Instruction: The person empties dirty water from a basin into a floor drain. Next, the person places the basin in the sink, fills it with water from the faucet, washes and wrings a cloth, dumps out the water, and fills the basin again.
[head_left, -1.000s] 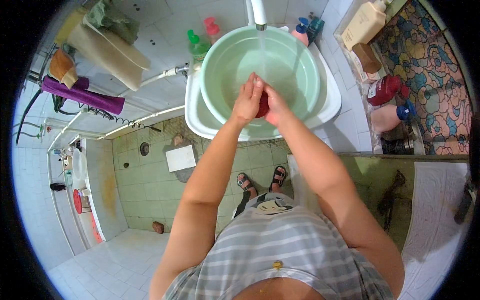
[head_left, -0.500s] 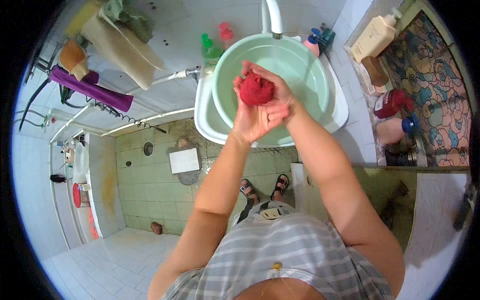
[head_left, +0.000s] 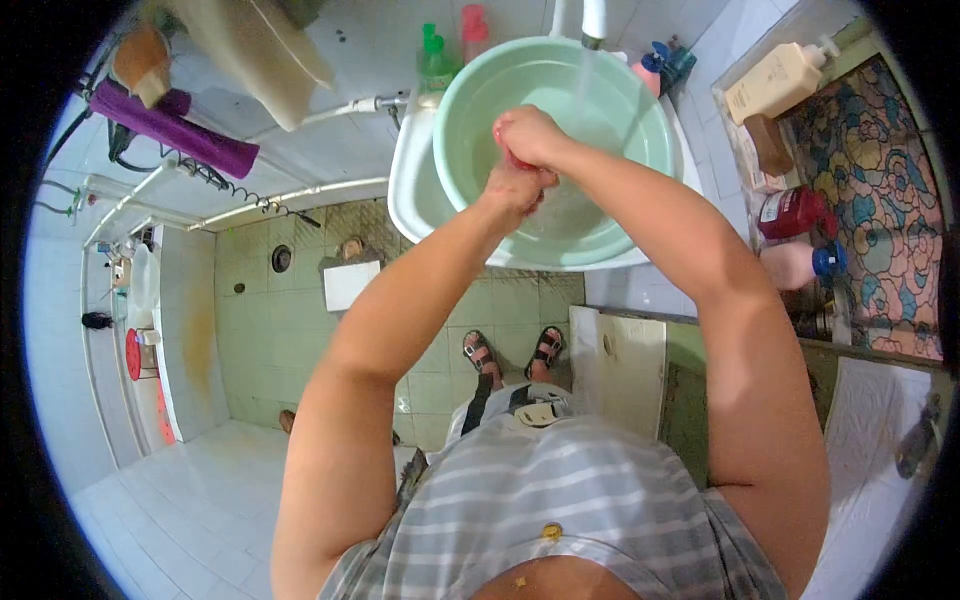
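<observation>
1. Green basin (head_left: 645, 140): my forearms (head_left: 430, 280) converge over it.
2. My right hand (head_left: 530, 137), curled, is over its left half; my left hand (head_left: 518, 190), closed, nearer its near rim.
3. Red wad (head_left: 511, 157): above the basin, mostly hidden, clenched in my fingers (head_left: 508, 122).

A household bathroom, to judge by its fittings: a mint-green plastic basin (head_left: 632, 100) sits in a white washbasin (head_left: 411, 190), beneath a running white faucet (head_left: 594, 20). Just left of the basin stand a green pump bottle (head_left: 435, 70) and a pink pump bottle (head_left: 474, 38); to its right are a cream pump bottle (head_left: 775, 84) and a red bottle (head_left: 790, 213). Farther left of the basin, a purple towel (head_left: 175, 128) hangs near a white pipe (head_left: 338, 116). Below the basin spreads green floor tile (head_left: 260, 350) with a round drain (head_left: 281, 258). The floral panel (head_left: 870, 200) far right of the basin may be a window, though the lens distorts it.
</observation>
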